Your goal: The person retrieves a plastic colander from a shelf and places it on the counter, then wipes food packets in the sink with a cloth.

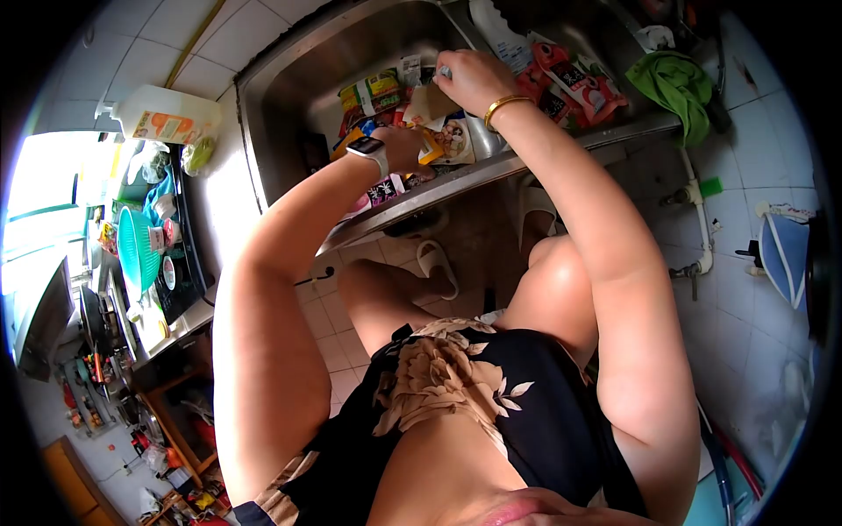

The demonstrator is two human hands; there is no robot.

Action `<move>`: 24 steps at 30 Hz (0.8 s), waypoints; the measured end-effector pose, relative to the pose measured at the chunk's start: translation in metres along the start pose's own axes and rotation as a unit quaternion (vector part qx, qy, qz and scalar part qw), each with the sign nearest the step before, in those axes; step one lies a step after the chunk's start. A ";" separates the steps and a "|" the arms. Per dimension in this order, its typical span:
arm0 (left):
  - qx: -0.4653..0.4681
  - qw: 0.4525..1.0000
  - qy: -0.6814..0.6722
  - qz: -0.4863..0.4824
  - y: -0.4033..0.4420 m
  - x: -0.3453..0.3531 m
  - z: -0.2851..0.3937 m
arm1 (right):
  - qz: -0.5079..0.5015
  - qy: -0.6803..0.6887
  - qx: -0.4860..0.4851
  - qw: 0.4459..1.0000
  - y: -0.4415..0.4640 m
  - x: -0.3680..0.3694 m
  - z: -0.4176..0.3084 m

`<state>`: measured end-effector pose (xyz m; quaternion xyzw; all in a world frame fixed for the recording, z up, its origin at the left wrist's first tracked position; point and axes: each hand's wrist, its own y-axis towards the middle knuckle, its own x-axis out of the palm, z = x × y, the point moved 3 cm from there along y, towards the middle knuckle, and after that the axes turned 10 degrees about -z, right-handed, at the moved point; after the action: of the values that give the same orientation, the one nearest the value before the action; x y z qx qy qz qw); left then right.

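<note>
My left hand [405, 151], with a watch on its wrist, reaches down among packets in the left sink basin. Next to it lie a yellow packet [431, 147] and a packet with a food picture [454, 140]; its fingers are mostly hidden. My right hand [474, 77], above a gold bracelet, is closed over the basin's right side. A small pale thing shows at its fingertips, too small to name. Between and behind the hands are a green and yellow packet [372, 95] and a beige piece [427, 103]. A pink and white packet [386, 190] lies by the front rim.
Red and pink packets [583, 83] lie at the right basin, beside a green cloth [675, 88]. A large plastic jug [167, 114] and a turquoise basket [139, 248] are at the left. The metal sink edge [421, 195] runs across in front of me.
</note>
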<state>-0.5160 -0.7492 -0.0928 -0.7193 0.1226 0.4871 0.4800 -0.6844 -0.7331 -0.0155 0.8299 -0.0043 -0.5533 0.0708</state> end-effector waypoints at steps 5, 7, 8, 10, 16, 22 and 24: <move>-0.079 0.987 -0.042 0.130 -0.003 -0.017 -0.033 | -0.010 -0.016 -0.008 1.000 -0.002 0.002 -0.001; -0.031 0.975 0.003 0.218 -0.006 -0.018 -0.035 | -0.010 -0.014 -0.006 1.000 -0.003 0.002 -0.002; 0.017 0.967 0.048 0.249 -0.002 -0.016 -0.033 | -0.015 -0.017 -0.005 1.000 -0.002 0.003 -0.002; 0.067 0.953 0.094 0.279 0.008 -0.011 -0.032 | -0.017 -0.022 -0.004 1.000 -0.001 0.003 -0.002; 0.142 0.941 0.119 0.283 0.028 -0.007 -0.031 | -0.011 0.001 -0.011 1.000 0.002 0.006 0.001; 0.055 0.940 -0.153 0.300 -0.030 -0.090 -0.077 | -0.025 0.019 0.004 0.999 0.003 0.000 -0.001; 0.009 0.947 -0.178 0.267 -0.067 -0.108 -0.106 | -0.033 0.033 0.004 0.999 0.003 0.002 0.000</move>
<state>-0.4645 -0.8317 0.0404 -0.5575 0.2278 0.7161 0.3528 -0.6833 -0.7364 -0.0167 0.8478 0.0235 -0.5275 0.0496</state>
